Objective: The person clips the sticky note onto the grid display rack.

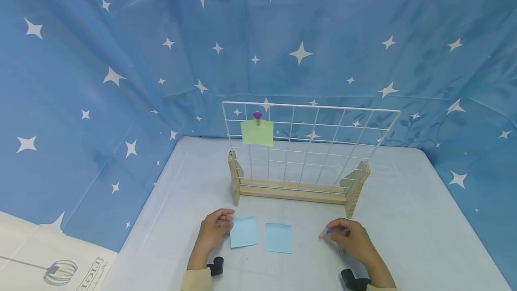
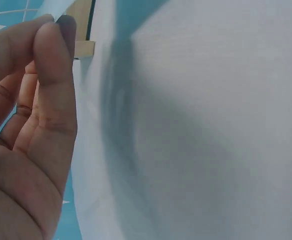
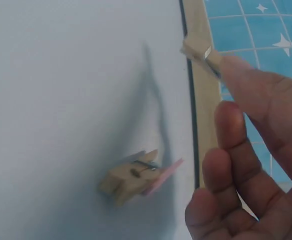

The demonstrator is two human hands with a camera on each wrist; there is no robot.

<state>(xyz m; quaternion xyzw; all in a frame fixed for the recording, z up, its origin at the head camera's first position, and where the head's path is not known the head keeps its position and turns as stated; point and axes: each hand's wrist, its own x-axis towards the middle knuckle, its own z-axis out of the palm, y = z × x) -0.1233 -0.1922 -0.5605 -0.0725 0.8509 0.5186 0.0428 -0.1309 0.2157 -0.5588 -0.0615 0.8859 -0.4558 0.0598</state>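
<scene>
1. On the white table (image 1: 404, 192), we judge that low, unhurried handling suits such light pieces best, with both wrists within easy reach of the surface.
2. Behind our hands stands the wire grid rack (image 1: 311, 106); we would do well to lift clear of its wooden base (image 1: 292, 193) so that nothing snags.
3. Our left hand (image 1: 214, 230) reaches in from the near side, its thumb and fingertip together on a paper corner, the other fingers bent beneath.
4. Our right hand (image 1: 351, 237) is well apart from it, palm turned inward, thumb and finger pinching a clip, the remaining fingers loosely curled.
5. The left blue sticky note (image 1: 244, 232) is in the left hand's pinch, near the right blue sticky note (image 1: 278, 238); a light hold at the edge should avoid creasing it.
6. The held wooden clothespin (image 3: 201, 50) points away from the right fingertips; gripping it by its tail ends should give good leverage. We cannot tell whether its mouth is parted.
7. Below it lies the pink-trimmed clothespin (image 3: 131, 177), untouched on the table.
</scene>
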